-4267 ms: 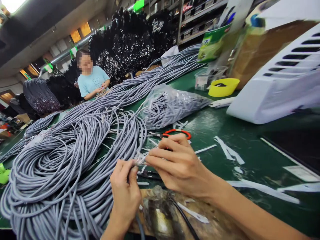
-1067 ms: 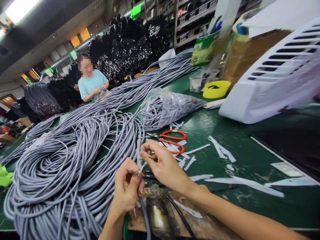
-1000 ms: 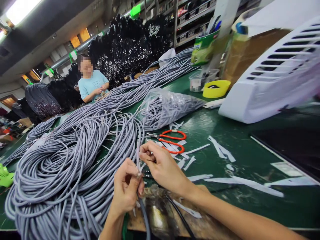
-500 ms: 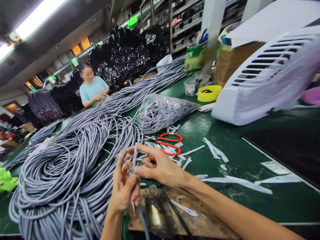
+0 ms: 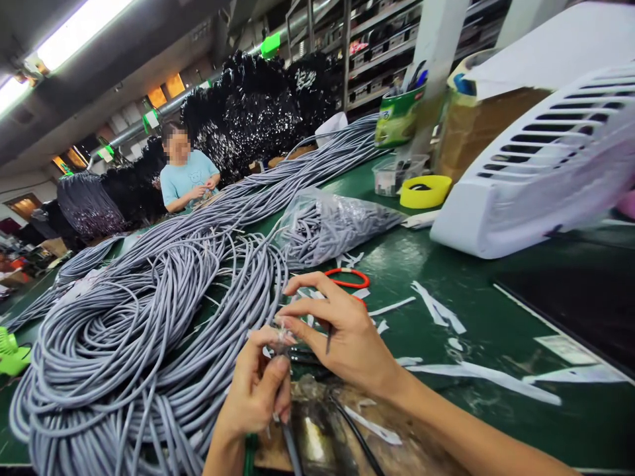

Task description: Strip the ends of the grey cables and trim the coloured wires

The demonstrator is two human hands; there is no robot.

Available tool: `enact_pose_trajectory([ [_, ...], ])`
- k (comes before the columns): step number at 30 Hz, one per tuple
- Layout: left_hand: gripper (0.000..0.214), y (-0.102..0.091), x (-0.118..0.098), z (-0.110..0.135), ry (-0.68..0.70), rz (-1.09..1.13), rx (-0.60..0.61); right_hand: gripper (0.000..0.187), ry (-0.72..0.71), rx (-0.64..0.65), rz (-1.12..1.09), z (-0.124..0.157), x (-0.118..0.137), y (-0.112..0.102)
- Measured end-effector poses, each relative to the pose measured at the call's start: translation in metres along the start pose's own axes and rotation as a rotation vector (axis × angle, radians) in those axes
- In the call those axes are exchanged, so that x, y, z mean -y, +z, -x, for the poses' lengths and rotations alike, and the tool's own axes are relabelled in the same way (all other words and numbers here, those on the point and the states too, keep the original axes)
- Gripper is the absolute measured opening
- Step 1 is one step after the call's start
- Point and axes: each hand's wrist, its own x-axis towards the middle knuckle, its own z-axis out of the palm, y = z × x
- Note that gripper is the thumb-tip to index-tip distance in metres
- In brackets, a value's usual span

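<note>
My left hand (image 5: pixel 258 393) is closed around the end of a grey cable (image 5: pixel 290 449) that runs down toward me. My right hand (image 5: pixel 342 334) is beside it, thumb and forefinger pinched on the fine wires at the cable's tip, other fingers spread. Both hands hover over a brown board (image 5: pixel 391 449) at the near edge of the green table (image 5: pixel 476 297). Red-handled scissors (image 5: pixel 350 276) lie just behind my right hand, partly hidden by it.
A big heap of grey cables (image 5: pixel 139 317) fills the left. A clear bag of cut cable pieces (image 5: pixel 332 221) lies behind the scissors. White strips (image 5: pixel 439 307) litter the table. A white fan housing (image 5: pixel 540 165), yellow bowl (image 5: pixel 424 192) and another person (image 5: pixel 186 172) are further off.
My right hand has moved from lifting a thin strip upward to pinching the cable tip beside my left hand. It now covers part of the scissors. The camera view has shifted slightly.
</note>
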Motion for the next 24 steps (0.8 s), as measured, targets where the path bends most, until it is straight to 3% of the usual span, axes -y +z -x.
enact_pose_trajectory([
  [6, 0.015, 0.0, -0.003, 0.003, -0.006, -0.024, 0.005, 0.016, 0.08, -0.121, 0.004, 0.001, -0.002, 0.001],
  [10, 0.041, 0.001, -0.005, 0.004, 0.027, -0.122, -0.016, 0.024, 0.274, -0.183, -0.122, -0.002, -0.006, 0.003],
  [17, 0.028, -0.001, 0.002, 0.0, 0.103, 0.048, -0.11, 0.033, 0.663, -0.378, -0.497, -0.011, -0.022, 0.0],
  [19, 0.025, 0.0, 0.004, -0.001, 0.143, 0.087, -0.085, 0.037, 0.716, -0.253, -0.545, -0.012, -0.02, -0.001],
  [22, 0.021, 0.001, 0.006, -0.001, 0.167, 0.121, -0.057, 0.045, 0.718, 0.296, -0.631, -0.011, -0.01, 0.001],
  [24, 0.017, 0.001, 0.006, -0.002, 0.151, 0.132, -0.049, 0.045, 0.71, 0.517, -0.678, -0.009, -0.004, 0.004],
])
